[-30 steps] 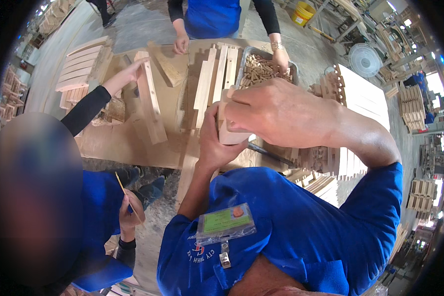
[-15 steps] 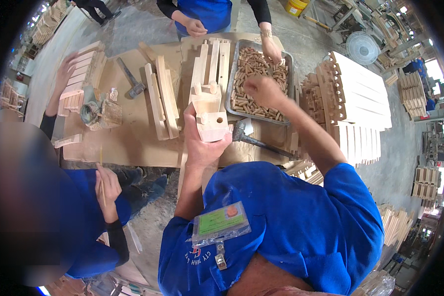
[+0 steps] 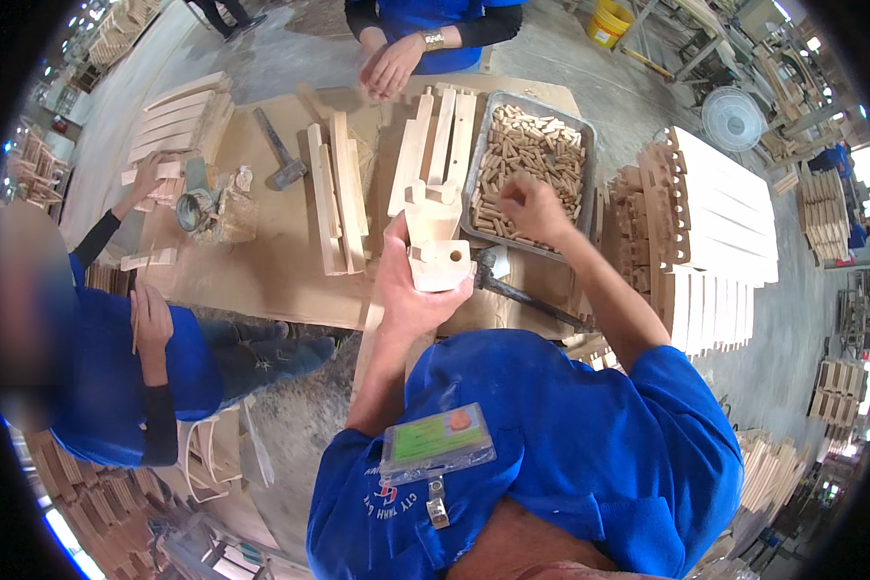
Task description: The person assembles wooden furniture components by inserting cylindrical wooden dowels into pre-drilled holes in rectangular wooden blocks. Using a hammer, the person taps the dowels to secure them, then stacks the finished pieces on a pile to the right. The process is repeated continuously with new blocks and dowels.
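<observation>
My left hand (image 3: 408, 290) is wrapped round a pale wooden block (image 3: 441, 265) with a round hole in its end face. Just beyond that end, more of the wood shows, with short pegs (image 3: 433, 189) standing up from it. My right hand (image 3: 536, 208) hangs over a grey metal tray (image 3: 468, 193) heaped with short wooden dowels (image 3: 522, 155). Its fingers are curled together, and whatever they may pinch is hidden. A black-headed hammer (image 3: 527, 295) lies beside my left hand, below the tray.
Wooden rails (image 3: 333, 193) and a second hammer (image 3: 280, 155) lie on the cardboard-covered table (image 3: 261, 280). Stacked wooden parts (image 3: 720, 203) stand on the right. One co-worker's hands (image 3: 391, 70) are across the table; another person at left holds a thin stick near a glue pot (image 3: 195, 208).
The co-worker across has drawn a hand out of the tray and brought both hands together. My right hand stays over the dowels. The person at left has moved an arm down from the slatted stack.
</observation>
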A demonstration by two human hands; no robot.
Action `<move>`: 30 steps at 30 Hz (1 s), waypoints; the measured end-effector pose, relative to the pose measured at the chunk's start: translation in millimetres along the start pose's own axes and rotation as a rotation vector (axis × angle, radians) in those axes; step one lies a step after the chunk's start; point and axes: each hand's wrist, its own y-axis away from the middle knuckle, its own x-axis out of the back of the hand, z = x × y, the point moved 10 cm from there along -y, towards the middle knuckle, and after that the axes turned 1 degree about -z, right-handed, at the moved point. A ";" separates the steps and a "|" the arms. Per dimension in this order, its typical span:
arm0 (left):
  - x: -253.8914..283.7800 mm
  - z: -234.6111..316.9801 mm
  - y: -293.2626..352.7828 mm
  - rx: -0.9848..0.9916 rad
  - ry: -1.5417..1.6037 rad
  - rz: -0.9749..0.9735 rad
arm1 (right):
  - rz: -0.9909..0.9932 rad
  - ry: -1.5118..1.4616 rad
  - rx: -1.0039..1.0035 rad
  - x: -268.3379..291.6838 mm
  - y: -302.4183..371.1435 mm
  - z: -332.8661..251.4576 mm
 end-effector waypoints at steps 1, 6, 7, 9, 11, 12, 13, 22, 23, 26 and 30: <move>2.4 -1.3 0.6 0.003 -0.045 0.008 | 0.010 -0.073 0.142 19.8 7.6 -43.2; 0.3 -2.8 -1.5 -0.045 -0.054 -0.006 | -0.096 -0.250 0.588 97.4 83.6 -231.8; -2.3 -1.4 -4.1 -0.028 -0.069 -0.025 | -0.132 -0.186 0.698 98.7 95.9 -252.4; -4.4 5.3 -6.9 0.008 -0.101 -0.050 | -0.216 -0.048 0.919 91.2 117.6 -283.4; -7.2 11.0 -7.6 0.024 -0.077 -0.046 | -0.246 0.121 0.945 78.8 124.9 -290.9; -8.4 13.4 -7.9 0.032 -0.064 -0.042 | -0.263 0.207 0.957 72.8 127.9 -293.5; -9.3 22.0 -9.7 -0.022 -0.052 -0.041 | -0.280 0.332 0.931 66.7 127.0 -292.6; -10.5 19.4 -8.3 -0.068 -0.162 -0.053 | -0.405 0.605 0.959 55.8 131.5 -308.7; -10.4 18.9 -8.2 -0.052 -0.162 -0.059 | -0.414 0.625 0.954 54.4 131.3 -309.3; -10.5 18.2 -6.4 -0.006 -0.172 -0.078 | -0.427 0.667 0.962 51.7 132.9 -311.4; -11.8 25.6 -7.6 -0.042 -0.190 -0.090 | -0.425 0.715 0.998 45.8 140.0 -311.8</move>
